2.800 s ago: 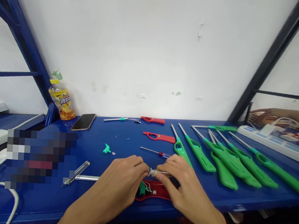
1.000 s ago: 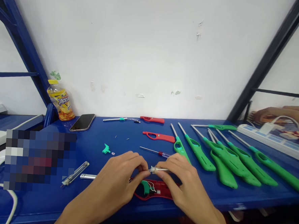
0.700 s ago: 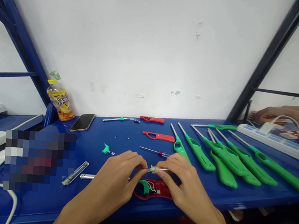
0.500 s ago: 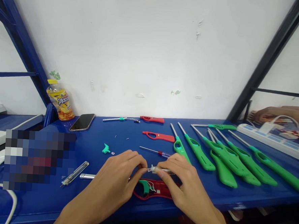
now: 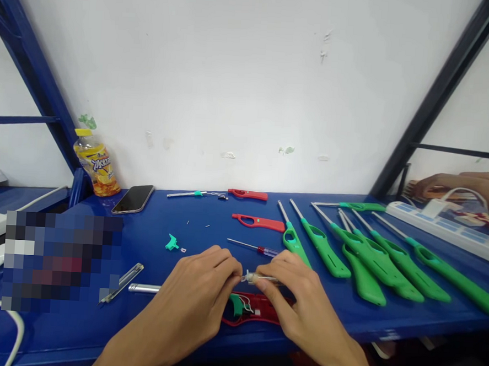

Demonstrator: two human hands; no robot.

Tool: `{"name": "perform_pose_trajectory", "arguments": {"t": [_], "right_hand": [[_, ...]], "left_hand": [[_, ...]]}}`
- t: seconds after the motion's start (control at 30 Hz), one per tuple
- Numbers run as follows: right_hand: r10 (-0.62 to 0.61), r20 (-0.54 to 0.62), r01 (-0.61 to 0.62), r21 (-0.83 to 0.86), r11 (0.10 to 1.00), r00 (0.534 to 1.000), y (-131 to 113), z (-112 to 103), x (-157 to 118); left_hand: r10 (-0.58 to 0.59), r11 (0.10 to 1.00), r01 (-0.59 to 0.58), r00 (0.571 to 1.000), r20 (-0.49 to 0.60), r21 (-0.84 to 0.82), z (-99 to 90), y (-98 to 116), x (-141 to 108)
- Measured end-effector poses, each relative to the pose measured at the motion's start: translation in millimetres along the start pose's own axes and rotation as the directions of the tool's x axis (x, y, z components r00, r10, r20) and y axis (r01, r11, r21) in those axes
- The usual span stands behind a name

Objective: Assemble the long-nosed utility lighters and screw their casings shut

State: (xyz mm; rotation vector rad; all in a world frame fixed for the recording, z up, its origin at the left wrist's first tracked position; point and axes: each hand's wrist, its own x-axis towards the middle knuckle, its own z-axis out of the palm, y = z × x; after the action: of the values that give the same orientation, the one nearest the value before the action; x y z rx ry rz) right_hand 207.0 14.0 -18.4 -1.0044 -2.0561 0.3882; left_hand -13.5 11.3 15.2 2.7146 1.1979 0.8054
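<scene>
In my right hand [image 5: 303, 302] a clear lighter fuel tank [image 5: 268, 280] lies level, its white valve end pointing left. The closed fingertips of my left hand [image 5: 198, 296] pinch a tiny piece at that valve end; they mostly hide it. Below both hands lies an opened red lighter shell [image 5: 265, 311] with a green trigger [image 5: 236, 305], thin white wires and a metal tube [image 5: 143, 288] extending left. A second clear fuel tank [image 5: 122, 283] rests on the blue table to the left. Beyond my left hand are a loose green trigger [image 5: 172, 242] and a small pale clip [image 5: 183, 250].
A screwdriver [image 5: 265, 251] and red shell halves [image 5: 262, 223] lie behind my hands. Several green lighters [image 5: 327, 251] spread rightward toward a power strip [image 5: 452, 231]. Back left are a phone [image 5: 133, 199] and a drink bottle [image 5: 98, 166]. Another person's hand [image 5: 443, 186] shows far right.
My left hand has turned slightly, its thumb and fingers drawing closer together at the valve end. My right hand and the fuel tank stay nearly the same. The view has shifted a little.
</scene>
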Motion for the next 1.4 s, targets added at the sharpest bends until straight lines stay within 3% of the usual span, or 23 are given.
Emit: {"name": "perform_pose_trajectory", "arguments": {"t": [0.4,0.73,1.4], "right_hand": [[-0.029,0.010,0.029,0.020,0.999,1.000,0.5,-0.6,0.1],[0.087,-0.001,-0.087,0.008,0.996,0.996,-3.5,0.1,-1.2],[0.038,-0.030,-0.036,0.050,0.998,0.999,-0.8,0.5,0.0]], "left_hand": [[0.019,0.999,-0.020,0.999,-0.030,-0.035,0.7,-0.8,-1.5],[-0.065,0.994,0.066,0.998,0.017,-0.086,-3.7,-0.1,-2.5],[-0.114,0.987,0.128,0.985,0.133,-0.098,-3.1,-8.9,-6.5]]}}
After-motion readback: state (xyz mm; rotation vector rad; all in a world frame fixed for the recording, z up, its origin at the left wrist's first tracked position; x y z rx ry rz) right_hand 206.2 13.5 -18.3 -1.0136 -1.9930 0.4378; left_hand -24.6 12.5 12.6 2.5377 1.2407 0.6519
